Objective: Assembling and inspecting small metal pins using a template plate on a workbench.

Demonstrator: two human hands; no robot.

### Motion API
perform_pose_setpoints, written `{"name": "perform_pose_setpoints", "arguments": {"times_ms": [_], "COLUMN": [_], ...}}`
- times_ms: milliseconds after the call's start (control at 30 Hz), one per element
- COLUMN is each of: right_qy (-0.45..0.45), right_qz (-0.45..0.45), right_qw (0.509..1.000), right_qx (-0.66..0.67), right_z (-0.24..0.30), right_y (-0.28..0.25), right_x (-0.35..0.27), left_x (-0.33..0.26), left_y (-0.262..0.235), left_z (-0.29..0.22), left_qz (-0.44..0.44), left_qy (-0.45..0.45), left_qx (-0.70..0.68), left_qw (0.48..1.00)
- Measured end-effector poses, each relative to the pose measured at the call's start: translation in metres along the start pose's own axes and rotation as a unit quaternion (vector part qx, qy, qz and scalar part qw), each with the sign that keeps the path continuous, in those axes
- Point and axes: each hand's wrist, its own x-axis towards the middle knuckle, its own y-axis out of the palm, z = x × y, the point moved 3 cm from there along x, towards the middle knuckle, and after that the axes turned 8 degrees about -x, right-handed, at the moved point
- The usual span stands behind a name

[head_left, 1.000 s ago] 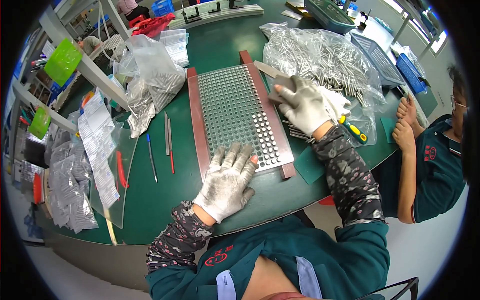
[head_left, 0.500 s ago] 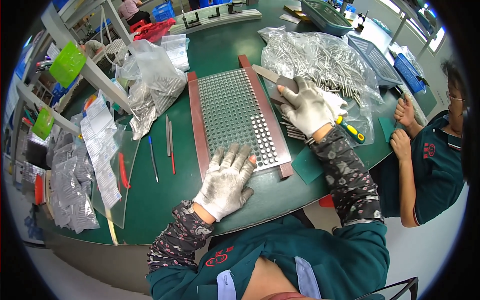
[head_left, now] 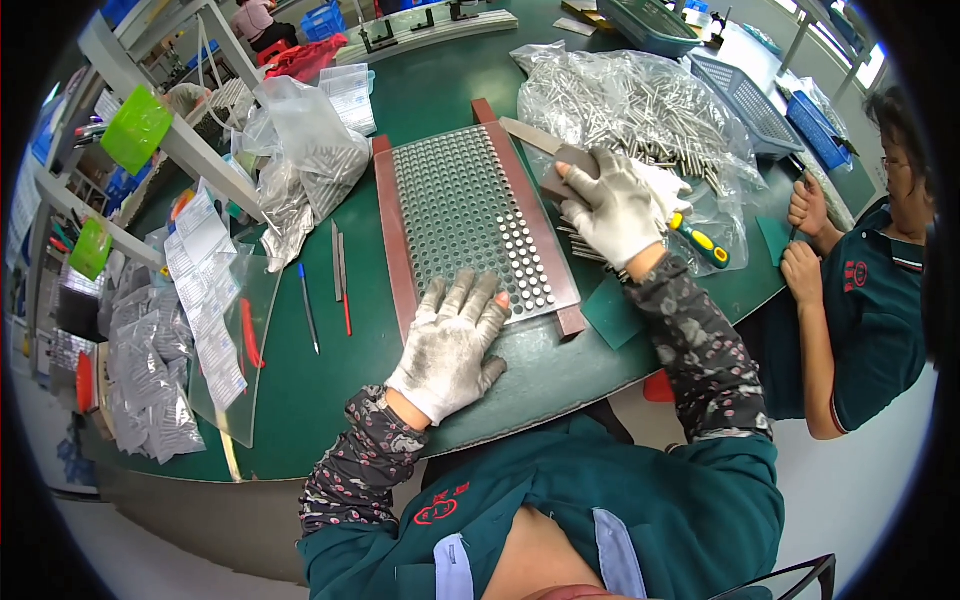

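A grey metal plate [head_left: 440,200] with rows of round holes lies on reddish-brown rails [head_left: 397,250]. Short silver pins [head_left: 523,255] stand in holes along its right side, thickest at the near right. My left hand [head_left: 448,350], in a worn white glove, rests flat with fingers spread on the plate's near-left end. Just off the right edge, my gloved right hand [head_left: 620,205] curls over a dark flat block [head_left: 578,158]; its thumb tip is bare. Loose pins [head_left: 582,243] poke out below that hand, and a light metal strip [head_left: 530,135] lies beyond it. The palm side is hidden.
An open plastic bag of loose pins [head_left: 640,100] lies behind my right hand. A yellow-green handle [head_left: 703,243] sits beside it. Pens [head_left: 308,310], metal strips [head_left: 337,265] and bagged pins [head_left: 335,160] lie left. Blue baskets [head_left: 745,105] and a co-worker [head_left: 850,290] are right.
The whole view has shifted slightly upward in the picture. Against the plate, both hands stay in nearly the same place, and the dark block remains under my right hand.
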Motion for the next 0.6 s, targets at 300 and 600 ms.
{"name": "perform_pose_setpoints", "arguments": {"times_ms": [300, 600], "right_qy": [-0.113, 0.024], "right_qz": [-0.061, -0.032], "right_qw": [0.990, 0.998], "right_qx": [0.056, -0.048], "right_z": [0.006, -0.022], "right_y": [-0.026, -0.018], "right_x": [-0.047, -0.072], "left_x": [0.002, 0.000], "left_y": [0.002, -0.001], "left_z": [0.001, -0.002], "left_qz": [-0.009, -0.018], "left_qy": [0.003, 0.009], "left_qx": [0.010, 0.030], "left_qw": [1.000, 0.999]}}
